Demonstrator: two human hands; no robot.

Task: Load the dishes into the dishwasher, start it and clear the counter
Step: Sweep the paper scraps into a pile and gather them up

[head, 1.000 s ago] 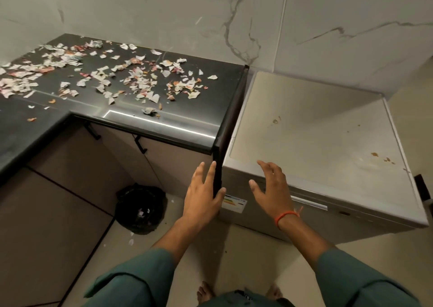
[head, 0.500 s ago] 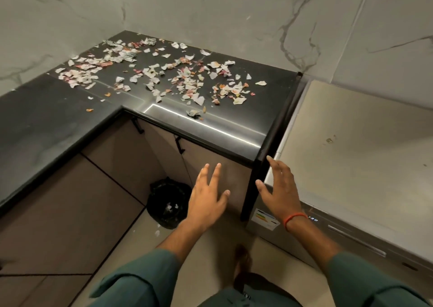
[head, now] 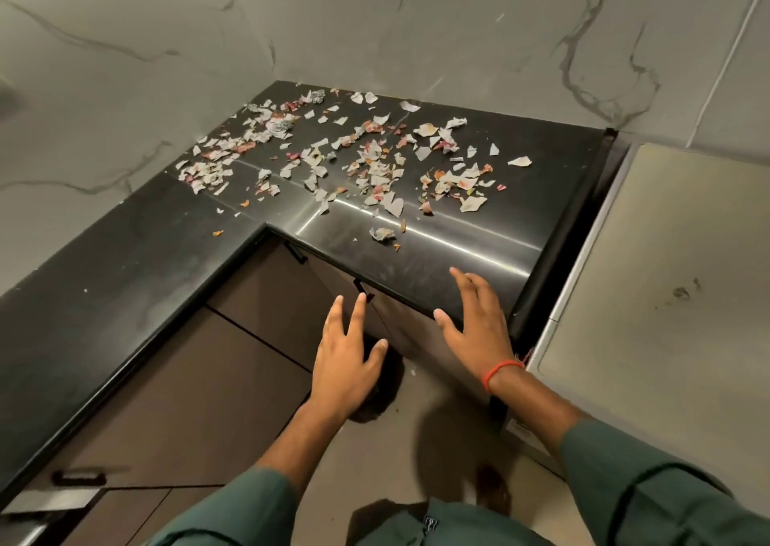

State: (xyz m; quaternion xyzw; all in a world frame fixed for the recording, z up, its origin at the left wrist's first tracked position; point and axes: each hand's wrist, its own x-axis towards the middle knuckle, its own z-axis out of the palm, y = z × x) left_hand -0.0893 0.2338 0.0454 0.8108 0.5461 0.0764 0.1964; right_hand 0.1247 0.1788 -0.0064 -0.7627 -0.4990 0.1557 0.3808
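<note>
A black L-shaped counter [head: 125,279] fills the corner, strewn with many torn paper scraps [head: 375,162] in white, grey and red. The white dishwasher [head: 666,295] stands closed at the right, only its top showing. My left hand [head: 346,362] hovers with fingers spread in front of the cabinet doors, below the counter edge. My right hand [head: 479,320], with an orange band at the wrist, is held flat over the counter's front edge near its right end. Both hands hold nothing.
Brown cabinet doors [head: 200,399] with black handles run under the counter. A dark bin [head: 379,383] on the floor is mostly hidden behind my left hand. Marble walls [head: 375,25] close the corner behind. A small crumpled scrap [head: 381,234] lies near the counter's front.
The view has swung left from the dishwasher toward the counter. Both hands moved with it, and my right hand has gone from the dishwasher's corner to the counter's front edge.
</note>
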